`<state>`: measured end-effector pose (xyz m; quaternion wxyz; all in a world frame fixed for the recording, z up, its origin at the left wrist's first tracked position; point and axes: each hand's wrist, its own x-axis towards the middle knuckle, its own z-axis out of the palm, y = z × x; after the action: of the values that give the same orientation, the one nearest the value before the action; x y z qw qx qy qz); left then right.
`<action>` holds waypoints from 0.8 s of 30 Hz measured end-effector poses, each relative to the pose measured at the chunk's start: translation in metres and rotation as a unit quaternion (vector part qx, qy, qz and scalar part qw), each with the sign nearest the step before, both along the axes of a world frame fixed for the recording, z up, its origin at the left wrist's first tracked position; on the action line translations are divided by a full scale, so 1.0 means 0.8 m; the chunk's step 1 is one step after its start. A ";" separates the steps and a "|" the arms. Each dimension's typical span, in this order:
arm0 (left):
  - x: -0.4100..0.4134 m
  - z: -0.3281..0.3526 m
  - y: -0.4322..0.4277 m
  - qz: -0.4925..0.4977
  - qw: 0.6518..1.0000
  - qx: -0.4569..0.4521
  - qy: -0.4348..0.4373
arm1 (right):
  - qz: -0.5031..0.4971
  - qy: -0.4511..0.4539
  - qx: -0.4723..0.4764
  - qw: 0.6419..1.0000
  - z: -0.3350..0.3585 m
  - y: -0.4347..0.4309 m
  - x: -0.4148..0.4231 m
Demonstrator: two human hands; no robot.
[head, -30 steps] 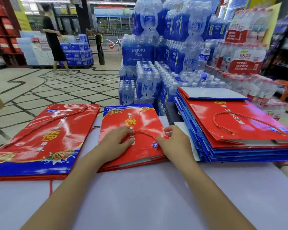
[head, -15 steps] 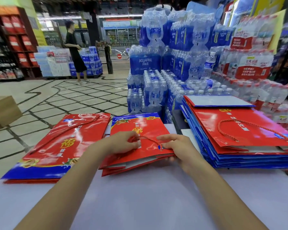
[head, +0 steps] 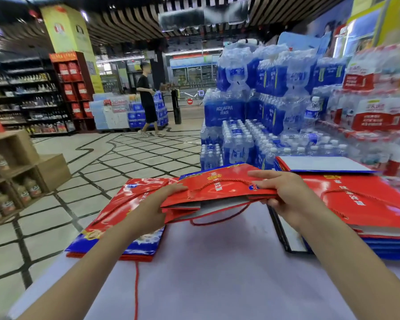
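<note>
Both forearms reach forward over the white table (head: 217, 273), converging toward 12 o'clock. The left hand (head: 151, 207) pinches the left edge of a folded red gift bag (head: 217, 188). The right hand (head: 289, 195) grips its right edge, fingers (head: 263, 175) laid over the top. The bag is held flat just above the table, with one rope handle dangling. At its 9 o'clock lies another flat bag (head: 123, 218), at 3 o'clock a stack of bags (head: 367, 204), and at 12 o'clock packs of bottled water (head: 240, 112).

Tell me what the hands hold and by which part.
One flat red paper gift bag with a cord handle: the left hand grips its left edge, the right hand its right edge, near the open mouth.
</note>
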<state>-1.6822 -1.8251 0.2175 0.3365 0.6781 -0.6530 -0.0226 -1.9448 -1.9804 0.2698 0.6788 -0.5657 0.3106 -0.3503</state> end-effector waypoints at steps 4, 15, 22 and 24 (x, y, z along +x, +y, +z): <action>-0.011 -0.005 -0.005 -0.005 0.996 -0.089 0.027 | 0.013 -0.006 0.015 1.000 0.028 0.007 -0.024; -0.010 -0.023 -0.017 0.138 0.964 -0.212 0.082 | -0.038 0.046 -0.173 0.983 -0.004 -0.001 -0.061; -0.048 0.027 -0.014 0.047 0.947 -0.223 0.225 | -0.028 0.181 -0.356 0.916 -0.045 -0.023 -0.021; -0.048 0.036 -0.014 0.047 0.929 -0.215 0.296 | -0.014 0.112 -0.307 0.945 -0.037 -0.023 -0.014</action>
<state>-1.7209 -1.8364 0.2464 0.6532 0.5817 -0.4803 -0.0658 -1.9559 -1.9992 0.2402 0.4284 -0.7778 0.2697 -0.3724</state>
